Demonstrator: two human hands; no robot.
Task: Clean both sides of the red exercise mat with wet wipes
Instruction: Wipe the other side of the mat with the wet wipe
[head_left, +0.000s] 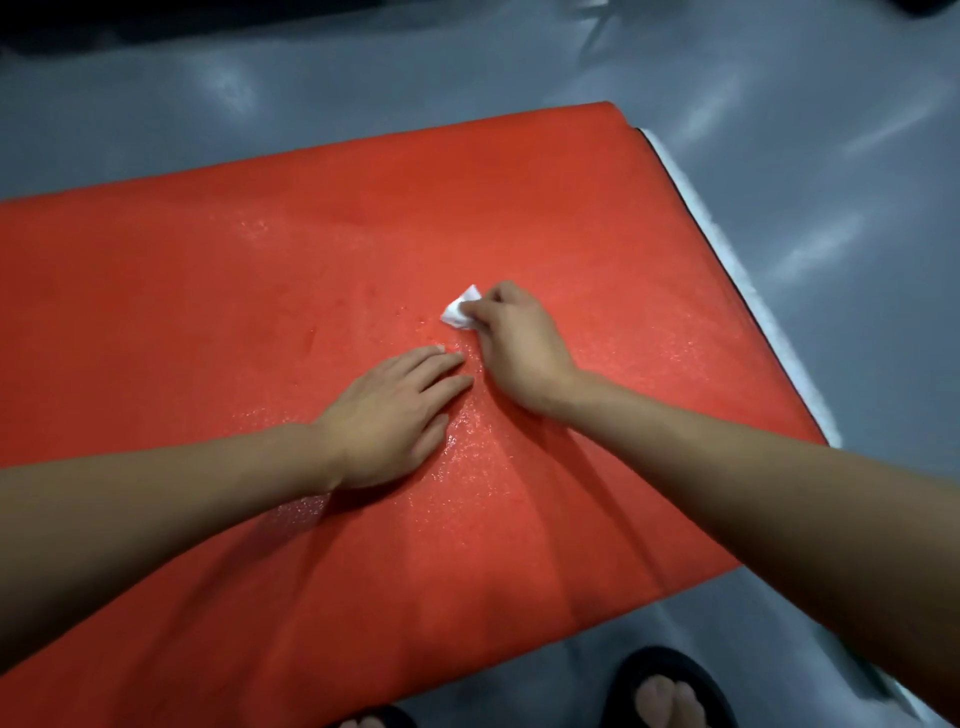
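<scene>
Mat: the red exercise mat (519, 218) lies flat on a glossy grey floor (779, 156); it fills most of the view.
Mat axis: its long axis runs from the left edge of the view, where it is cut off, to a short end at the right; that end slants from upper middle down to the right.
Mat surface: matte, finely pebbled foam, with shiny wet patches near its middle, around both hands.
Mat edge: along the right short end a thin dark line and a white fuzzy strip (727, 249) show beside the red.
Wet wipe: a small white crumpled wet wipe (458, 310) sits on the mat near its middle, bunched to a rough triangle.
Right hand: the right hand (511, 343) pinches the wipe between thumb and curled fingers and holds it against the mat.
Left hand: the left hand (392, 415) lies palm down on the mat just beside the right hand, nearer the person, fingers straight and holding nothing.
Feet: toes in dark sandals (670, 686) stand on the floor just off the mat's near long edge.
</scene>
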